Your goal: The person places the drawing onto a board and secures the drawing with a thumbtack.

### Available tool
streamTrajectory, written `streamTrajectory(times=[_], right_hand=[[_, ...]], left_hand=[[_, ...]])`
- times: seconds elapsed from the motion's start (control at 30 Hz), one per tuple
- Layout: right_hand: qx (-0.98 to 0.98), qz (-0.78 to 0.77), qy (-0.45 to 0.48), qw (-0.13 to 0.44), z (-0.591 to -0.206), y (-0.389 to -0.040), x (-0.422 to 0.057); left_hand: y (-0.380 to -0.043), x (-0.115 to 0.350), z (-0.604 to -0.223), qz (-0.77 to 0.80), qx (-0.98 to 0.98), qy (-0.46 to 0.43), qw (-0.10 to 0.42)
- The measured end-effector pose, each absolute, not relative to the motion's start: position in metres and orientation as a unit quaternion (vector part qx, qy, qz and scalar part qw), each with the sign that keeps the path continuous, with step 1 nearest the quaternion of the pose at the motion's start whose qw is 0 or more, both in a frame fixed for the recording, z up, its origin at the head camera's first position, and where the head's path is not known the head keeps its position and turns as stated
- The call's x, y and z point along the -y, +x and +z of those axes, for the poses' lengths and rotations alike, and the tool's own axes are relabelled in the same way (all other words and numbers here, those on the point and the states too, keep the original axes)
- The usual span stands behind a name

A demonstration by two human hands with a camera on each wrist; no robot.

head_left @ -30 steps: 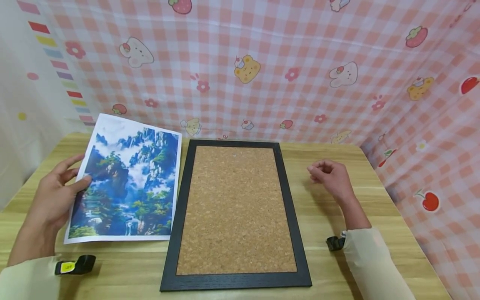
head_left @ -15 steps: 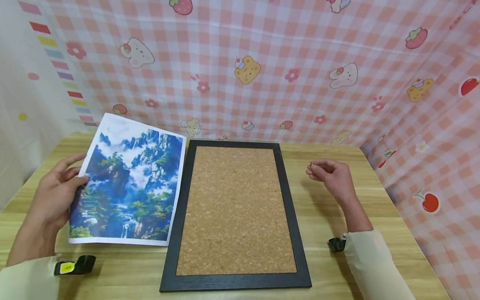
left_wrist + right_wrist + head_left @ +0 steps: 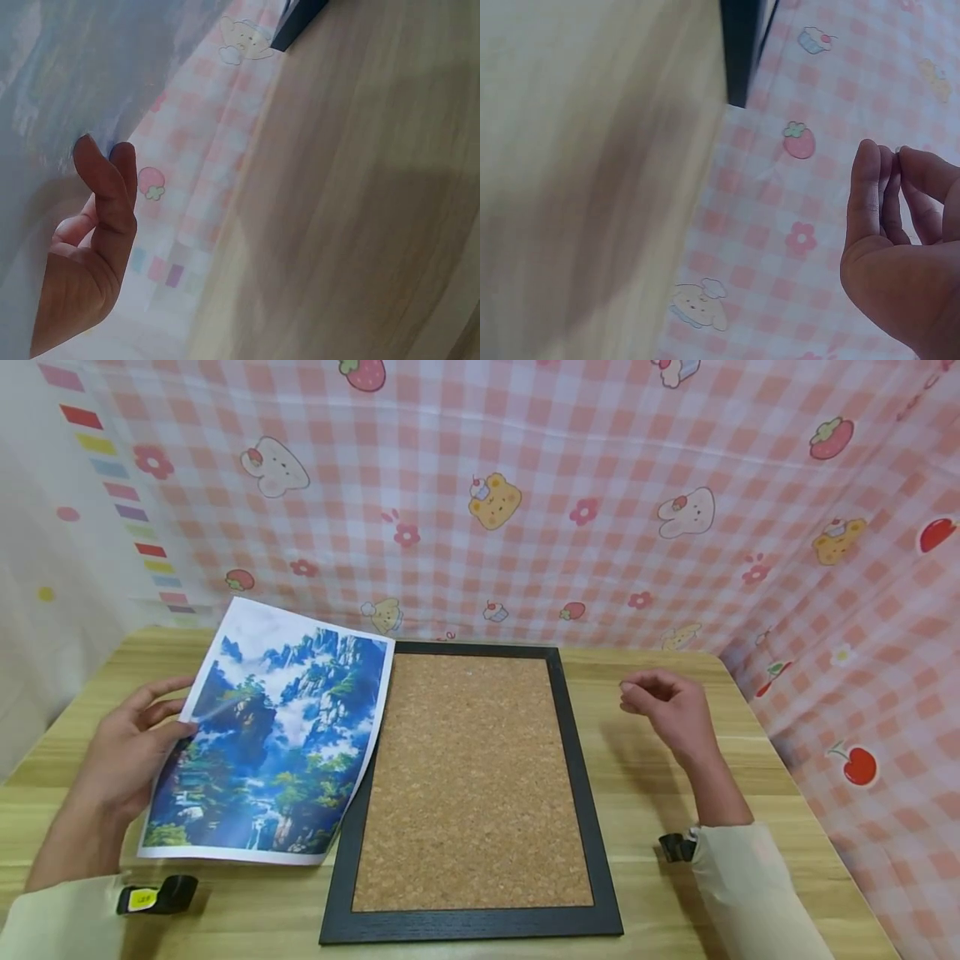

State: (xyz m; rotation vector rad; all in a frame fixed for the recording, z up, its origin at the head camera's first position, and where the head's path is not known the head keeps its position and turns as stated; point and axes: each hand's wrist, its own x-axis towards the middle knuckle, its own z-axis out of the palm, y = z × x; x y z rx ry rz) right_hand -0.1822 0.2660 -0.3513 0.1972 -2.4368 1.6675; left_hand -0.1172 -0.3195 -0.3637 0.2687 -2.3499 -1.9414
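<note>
My left hand [image 3: 138,747] pinches the left edge of a sheet of paper [image 3: 273,739] printed with a blue mountain landscape. The sheet tilts and bends slightly, and its right side overlaps the black frame [image 3: 472,924] of a cork board [image 3: 476,785] lying flat. In the left wrist view the pale back of the paper [image 3: 90,67] hides part of the hand [image 3: 97,225]. Right of the board, my right hand [image 3: 671,710] hovers above the table with curled fingers. A tiny pale speck [image 3: 898,150] shows at its fingertips, too small to identify.
The wooden table [image 3: 622,852] ends at a pink checked cloth [image 3: 442,552] hanging behind it and along the right side. A whitish cloth [image 3: 52,635] hangs at the left. Black camera straps [image 3: 157,896] sit at both wrists.
My left hand has moved the paper to the right, and its right edge now covers part of the frame. My right hand has shifted a little to the right.
</note>
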Motion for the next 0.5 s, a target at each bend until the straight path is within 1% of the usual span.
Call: streamTrajectory(times=[0.3, 0.5], right_hand=[[0.810, 0.567, 0.077, 0.127, -0.332, -0.176, -0.262], [0.788, 0.591, 0.099, 0.138, -0.323, -0.173, -0.261]], left_hand=[[-0.122, 0.310, -0.371, -0.581, 0.810, 0.071, 0.032], [-0.124, 0.303, -0.376, -0.523, 0.850, 0.062, 0.028]])
